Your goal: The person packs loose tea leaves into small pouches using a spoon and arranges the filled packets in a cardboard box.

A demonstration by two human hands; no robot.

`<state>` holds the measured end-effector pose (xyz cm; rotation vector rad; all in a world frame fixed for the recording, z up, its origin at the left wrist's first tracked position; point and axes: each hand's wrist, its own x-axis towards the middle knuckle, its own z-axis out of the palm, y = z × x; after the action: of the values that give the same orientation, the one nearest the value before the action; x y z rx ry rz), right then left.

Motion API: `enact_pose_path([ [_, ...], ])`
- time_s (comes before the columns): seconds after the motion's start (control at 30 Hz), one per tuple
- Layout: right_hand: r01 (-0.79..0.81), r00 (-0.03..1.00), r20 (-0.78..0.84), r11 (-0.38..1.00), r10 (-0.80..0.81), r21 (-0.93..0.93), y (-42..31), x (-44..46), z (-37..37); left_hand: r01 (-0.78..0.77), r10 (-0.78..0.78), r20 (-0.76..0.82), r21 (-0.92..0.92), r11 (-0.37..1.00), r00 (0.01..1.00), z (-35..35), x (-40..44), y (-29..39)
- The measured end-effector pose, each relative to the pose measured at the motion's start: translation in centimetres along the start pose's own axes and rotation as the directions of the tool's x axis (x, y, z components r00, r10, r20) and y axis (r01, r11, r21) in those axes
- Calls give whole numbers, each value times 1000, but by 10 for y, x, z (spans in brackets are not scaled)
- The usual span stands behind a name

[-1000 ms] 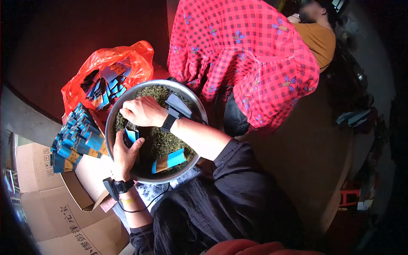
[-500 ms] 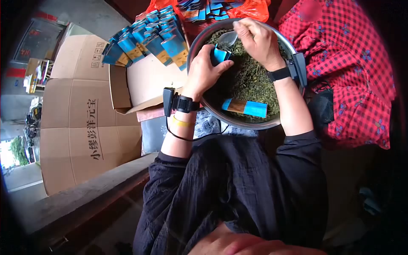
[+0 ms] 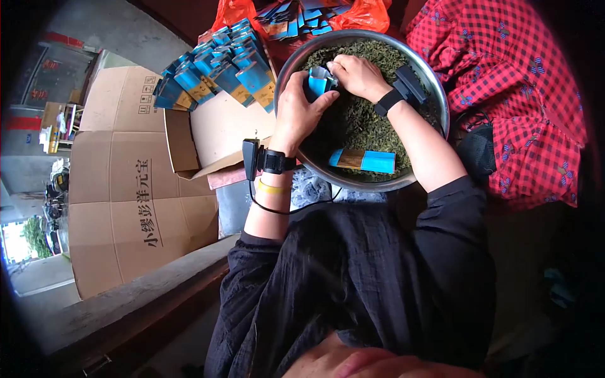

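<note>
1. Head view: half a second ago the right hand (image 3: pixel 360 77) was lifted over the leaves, apart from the blue packet (image 3: pixel 318 87); now it has come down against the packet's mouth. The clear scoop seen beside that hand then is hard to make out now.

2. The left hand (image 3: pixel 295 108) keeps the packet upright over the bowl's left part, pinched between thumb and fingers. The right hand's fingers are drawn together at the packet's near-right edge; I can't tell from here what they pinch.

3. Under the grip, the metal bowl (image 3: pixel 359 183) holds a broad bed of dried green leaves (image 3: pixel 384 135). Below and right of the grip, a second packet (image 3: pixel 372 161) lies flat on them, just as it did before.

4. Left of the grip, a cardboard tray (image 3: pixel 224 135) carries standing packets (image 3: pixel 255 77), crowded at its far end. Beyond the grip, a red plastic bag (image 3: pixel 365 16) holds a heap of flat packets (image 3: pixel 299 17).

5. The gripped packet is bright blue, its mouth opened out, with a pale inside showing.
</note>
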<state>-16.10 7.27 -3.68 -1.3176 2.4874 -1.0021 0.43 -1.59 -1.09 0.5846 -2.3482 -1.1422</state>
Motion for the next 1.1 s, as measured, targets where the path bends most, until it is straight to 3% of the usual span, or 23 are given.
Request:
enact_pose_path([
  [0.17,-96,994,-28,972,105,214,7,10,-12,30,-31,41,26,999,999,-1,-1,3],
  [0.33,-5,959,-257,918,116,396,-1,10,-36,20,-21,51,23,1000,998,2,0,-2],
  [0.4,126,938,-344,899,30,420,-2,8,-41,19,-20,44,22,1000,999,1,-1,0],
  [0.47,172,928,-372,902,-14,395,-9,2,-41,-38,36,32,74,996,999,-1,-2,4],
  [0.57,372,863,-369,928,-344,5,-30,-12,-38,-82,80,26,110,991,996,-2,-2,4],
  [0.67,582,695,-436,803,-572,-126,-36,-13,-28,-55,48,62,104,993,997,-3,-1,6],
  [0.9,296,832,-468,952,-297,-79,-8,-1,-38,-53,51,25,103,993,998,-1,-2,4],
  [0.97,121,933,-292,950,-208,-289,1,0,-27,-56,54,21,90,994,998,0,-2,2],
  [1.0,90,981,-149,976,-121,-200,1,-3,-19,-59,57,25,92,994,998,0,-2,1],
  [1.07,92,986,-130,990,-106,-109,6,-4,7,-25,22,50,61,998,999,0,0,1],
  [1.1,53,998,-28,996,-55,-73,1,-3,5,-34,31,54,61,998,998,2,1,-1],
])
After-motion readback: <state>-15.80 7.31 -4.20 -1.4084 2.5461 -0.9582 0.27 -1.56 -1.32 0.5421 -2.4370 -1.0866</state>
